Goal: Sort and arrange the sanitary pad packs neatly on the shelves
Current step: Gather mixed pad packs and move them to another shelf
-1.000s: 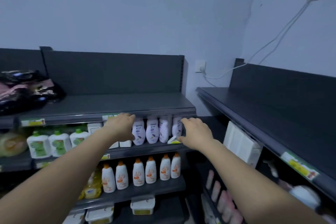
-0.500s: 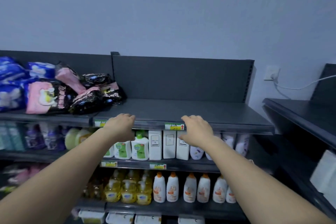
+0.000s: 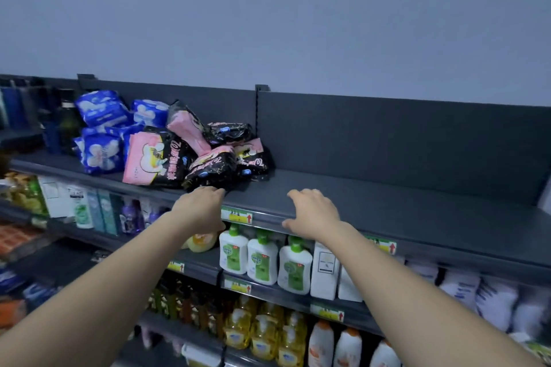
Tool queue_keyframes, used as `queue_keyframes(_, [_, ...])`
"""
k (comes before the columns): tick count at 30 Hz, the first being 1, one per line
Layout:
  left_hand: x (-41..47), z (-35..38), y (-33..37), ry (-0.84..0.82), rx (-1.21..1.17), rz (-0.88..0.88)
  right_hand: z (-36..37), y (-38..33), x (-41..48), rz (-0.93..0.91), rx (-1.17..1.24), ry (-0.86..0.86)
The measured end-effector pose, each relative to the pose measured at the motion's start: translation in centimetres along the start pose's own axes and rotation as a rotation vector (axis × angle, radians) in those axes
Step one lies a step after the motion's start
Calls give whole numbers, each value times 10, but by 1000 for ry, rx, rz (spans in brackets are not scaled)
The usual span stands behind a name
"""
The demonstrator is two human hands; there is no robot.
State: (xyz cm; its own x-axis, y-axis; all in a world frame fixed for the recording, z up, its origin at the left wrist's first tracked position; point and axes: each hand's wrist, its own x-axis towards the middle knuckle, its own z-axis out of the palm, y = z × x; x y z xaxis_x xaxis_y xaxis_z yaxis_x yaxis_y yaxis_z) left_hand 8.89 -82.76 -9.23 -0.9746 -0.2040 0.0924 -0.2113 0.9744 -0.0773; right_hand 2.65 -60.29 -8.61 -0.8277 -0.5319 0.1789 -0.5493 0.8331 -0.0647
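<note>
A jumbled heap of sanitary pad packs lies on the dark top shelf (image 3: pixel 372 205): blue packs (image 3: pixel 101 131) at the left, a large pink-and-black pack (image 3: pixel 152 162) in front, and several black packs (image 3: pixel 213 165) to its right. My left hand (image 3: pixel 199 208) hovers at the shelf's front edge, fingertips just below the nearest black pack, fingers relaxed and holding nothing. My right hand (image 3: pixel 310 213) is over the shelf edge further right, fingers loosely bent, holding nothing.
Right of the heap the top shelf is bare up to its grey back panel (image 3: pixel 387 134). Dark bottles (image 3: pixel 67 119) stand at the far left. Below are green soap bottles (image 3: pixel 264 256), white boxes (image 3: pixel 323 268), yellow bottles (image 3: pixel 262 334) and price tags (image 3: pixel 237 216).
The view has swung left along the shelves, bringing the pad pack heap into the middle. Both hands stay outstretched, now reaching the top shelf's edge beside the heap.
</note>
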Motion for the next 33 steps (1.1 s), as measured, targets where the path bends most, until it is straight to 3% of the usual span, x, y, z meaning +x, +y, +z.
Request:
queue_keyframes(16, [137, 38, -87, -35, -208, -132, 58, -58, 201, -139, 213, -93])
queue_keyframes(19, [151, 44, -95, -55, -312, -121, 72, -62, 222, -73, 344, -144])
queue_keyframes(26, [184, 40, -117, -103, -676, -74, 90, -74, 256, 206, 927, -165])
queue_keyframes(31, [205, 49, -133, -4, -656, -91, 111, -77, 269, 323, 1077, -170])
queue_keyframes(33, [210, 49, -132, -21, -574, -34, 117, -77, 273, 353, 1149, -72])
